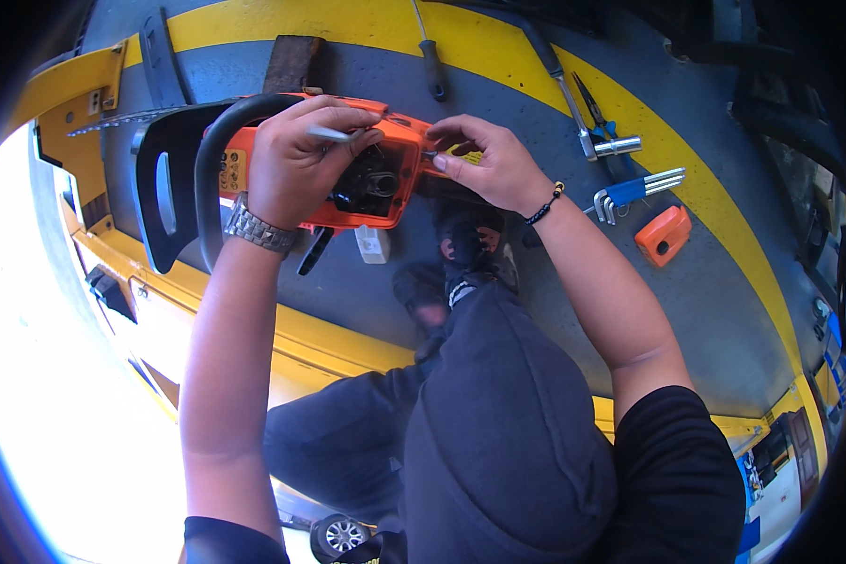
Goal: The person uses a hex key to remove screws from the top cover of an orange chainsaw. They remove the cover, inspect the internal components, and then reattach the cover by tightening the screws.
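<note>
An orange chainsaw (406,202) lies on its side before me, its dark engine parts exposed. Its black front handle (212,160) and hand guard (150,188) point left. My left hand (301,155), with a metal watch at the wrist, rests over the body. A slim pale grey stick-like tool (329,133) is gripped between its fingers; its kind is unclear. At the saw's rear end is my right hand (489,160), thumb and fingers apart. The thumb tip is close to a small metal piece (430,155) on the orange housing.
To the right lie a ratchet wrench with a socket (616,147), pliers (587,99), hex keys in a blue holder (639,188) and an orange cover (663,235). Beyond the saw are a screwdriver (432,70) and a dark block (291,64). A white piece (373,244) sits nearer.
</note>
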{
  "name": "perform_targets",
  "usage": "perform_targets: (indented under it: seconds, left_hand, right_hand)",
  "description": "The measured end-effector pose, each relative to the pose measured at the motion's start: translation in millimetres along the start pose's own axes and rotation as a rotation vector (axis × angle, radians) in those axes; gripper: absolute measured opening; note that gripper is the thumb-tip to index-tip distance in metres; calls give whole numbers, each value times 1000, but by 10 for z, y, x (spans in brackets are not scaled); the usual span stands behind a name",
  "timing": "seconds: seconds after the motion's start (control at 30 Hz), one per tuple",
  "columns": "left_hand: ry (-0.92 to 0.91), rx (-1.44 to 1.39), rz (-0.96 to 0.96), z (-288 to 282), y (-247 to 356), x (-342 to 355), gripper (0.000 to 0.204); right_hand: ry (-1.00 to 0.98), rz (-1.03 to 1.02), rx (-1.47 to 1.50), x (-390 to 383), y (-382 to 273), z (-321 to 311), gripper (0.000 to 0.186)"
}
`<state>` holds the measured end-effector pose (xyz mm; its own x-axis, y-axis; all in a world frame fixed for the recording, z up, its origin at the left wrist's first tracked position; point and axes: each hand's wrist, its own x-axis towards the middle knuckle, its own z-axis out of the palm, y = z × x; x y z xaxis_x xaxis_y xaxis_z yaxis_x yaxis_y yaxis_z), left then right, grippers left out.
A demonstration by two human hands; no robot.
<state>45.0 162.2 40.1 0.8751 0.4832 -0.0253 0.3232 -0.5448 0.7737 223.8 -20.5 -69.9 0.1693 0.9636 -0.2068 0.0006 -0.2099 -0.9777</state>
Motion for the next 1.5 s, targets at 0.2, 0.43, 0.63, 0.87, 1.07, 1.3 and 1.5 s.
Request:
perform_targets:
  seconds: [0.2, 0.43, 0.63, 0.87, 1.07, 1.3, 1.5]
  left_hand:
    - [36, 23, -10, 4, 18, -34, 18]
    - [-64, 127, 71, -67, -74, -72, 18]
    - [-89, 205, 81, -82, -78, -60, 20]
    - [22, 126, 26, -5, -100, -96, 27]
    - [12, 232, 31, 14, -64, -109, 16]
    - [59, 326, 41, 10, -161, -156, 12]
    - [159, 132, 109, 68, -155, -132, 13]
  right_hand:
    - [62, -538, -102, 290, -785, -98, 33]
    - [-290, -556, -291, 678, -1152, -134, 27]
    - [-339, -418, -531, 622, -1477, -98, 23]
    - [-58, -160, -115, 488, -1397, 280, 31]
    - [-372, -301, -160, 578, -1378, -36, 33]
    - [-141, -563, -690, 636, -1514, 182, 32]
    - [54, -257, -510, 643, -1547, 298, 31]
